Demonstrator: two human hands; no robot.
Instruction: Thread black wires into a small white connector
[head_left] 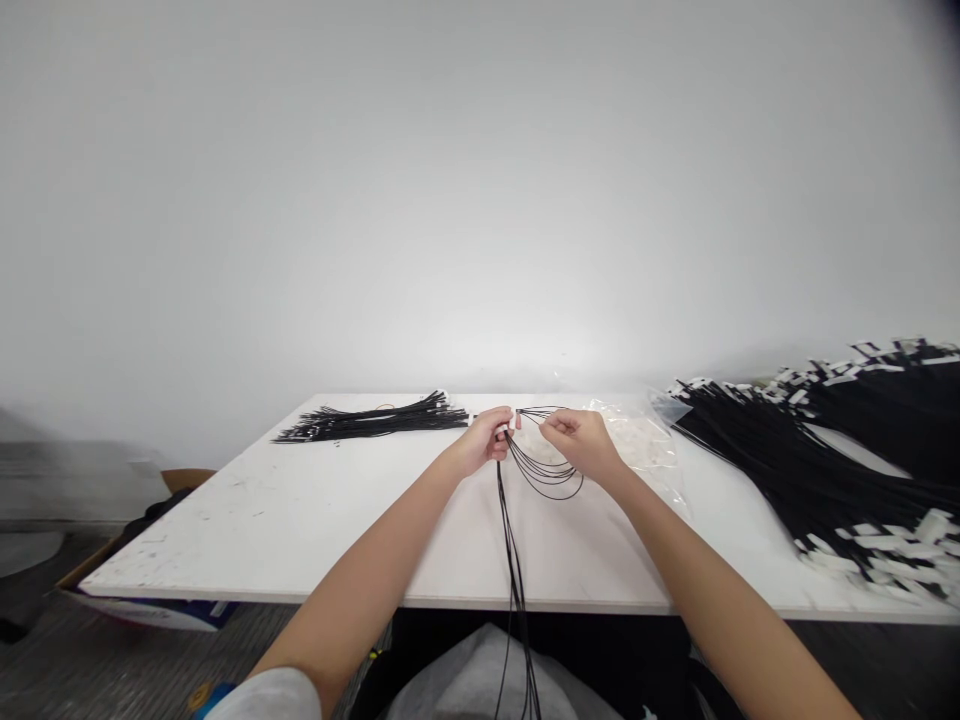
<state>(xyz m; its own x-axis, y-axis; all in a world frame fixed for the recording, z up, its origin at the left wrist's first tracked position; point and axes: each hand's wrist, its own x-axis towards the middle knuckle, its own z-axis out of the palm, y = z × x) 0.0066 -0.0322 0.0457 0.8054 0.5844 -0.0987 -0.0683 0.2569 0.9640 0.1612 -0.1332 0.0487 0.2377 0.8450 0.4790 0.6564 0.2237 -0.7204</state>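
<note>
My left hand [485, 440] is closed around a small white connector [507, 428] with several thin black wires [514, 545] coming from it. Some of these wires hang down past the table's front edge toward my lap. Others bow out in loops to the right, below my right hand [579, 440]. The fingers of my right hand are pinched together at the ends of the thin wires, just right of the connector. Its fingertips hide the exact grip.
On the white table [300, 535], a bundle of black wires [375, 418] lies at the back left. A clear plastic bag [645, 440] rests behind my right hand. Large piles of black cables [765, 460] with white connectors cover the right side. A cardboard box [184, 478] stands on the floor at left.
</note>
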